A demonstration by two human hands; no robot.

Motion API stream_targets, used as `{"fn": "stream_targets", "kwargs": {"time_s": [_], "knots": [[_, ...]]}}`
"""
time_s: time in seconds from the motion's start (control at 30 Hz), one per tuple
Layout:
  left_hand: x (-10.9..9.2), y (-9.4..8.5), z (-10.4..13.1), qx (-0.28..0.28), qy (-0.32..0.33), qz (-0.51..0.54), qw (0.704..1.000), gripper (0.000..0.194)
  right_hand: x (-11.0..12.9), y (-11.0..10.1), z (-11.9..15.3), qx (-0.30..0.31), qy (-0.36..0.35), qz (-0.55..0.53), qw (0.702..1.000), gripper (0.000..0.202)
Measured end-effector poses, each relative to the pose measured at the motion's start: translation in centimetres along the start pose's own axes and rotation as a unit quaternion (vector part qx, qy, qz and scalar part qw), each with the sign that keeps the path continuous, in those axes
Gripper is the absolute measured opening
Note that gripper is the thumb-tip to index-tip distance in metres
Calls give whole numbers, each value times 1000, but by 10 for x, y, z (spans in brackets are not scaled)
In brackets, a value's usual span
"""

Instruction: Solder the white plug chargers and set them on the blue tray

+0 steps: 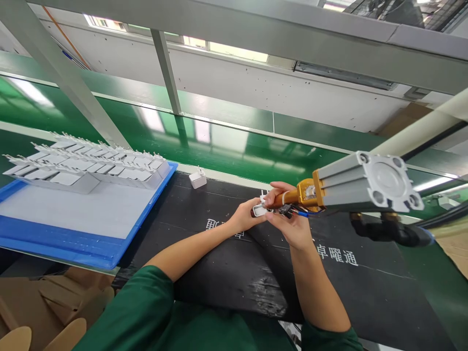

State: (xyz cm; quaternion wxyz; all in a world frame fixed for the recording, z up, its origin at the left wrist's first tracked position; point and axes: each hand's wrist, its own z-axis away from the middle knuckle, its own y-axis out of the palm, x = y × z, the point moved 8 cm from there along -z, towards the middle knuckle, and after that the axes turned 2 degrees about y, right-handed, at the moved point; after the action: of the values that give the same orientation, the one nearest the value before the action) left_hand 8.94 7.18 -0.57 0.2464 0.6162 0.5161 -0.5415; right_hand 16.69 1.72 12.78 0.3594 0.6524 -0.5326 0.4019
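Gray tool points at a white casing, grasped by fingers of left hand and right hand.

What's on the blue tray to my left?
Rows of white plug blocks, metal prongs up, crowd the far part of the blue tray; a white surface shows nearer. Whatever lies beneath the blocks is covered, so I can't tell.

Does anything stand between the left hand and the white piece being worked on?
Nothing visible does: the left hand holds the white piece directly. The gold-nosed tool points in beside the right hand.
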Motion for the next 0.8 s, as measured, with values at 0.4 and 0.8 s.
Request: {"fn": "stream_targets", "kwargs": {"time_s": [0.4,0.8], "knots": [[-10,-2,1,-19,33,51,998,41,-8,-1,4,-8,25,1,1000,43],[12,-38,-10,-1,-135,-59,989,43,-7,-17,-11,13,21,-22,999,45]]}}
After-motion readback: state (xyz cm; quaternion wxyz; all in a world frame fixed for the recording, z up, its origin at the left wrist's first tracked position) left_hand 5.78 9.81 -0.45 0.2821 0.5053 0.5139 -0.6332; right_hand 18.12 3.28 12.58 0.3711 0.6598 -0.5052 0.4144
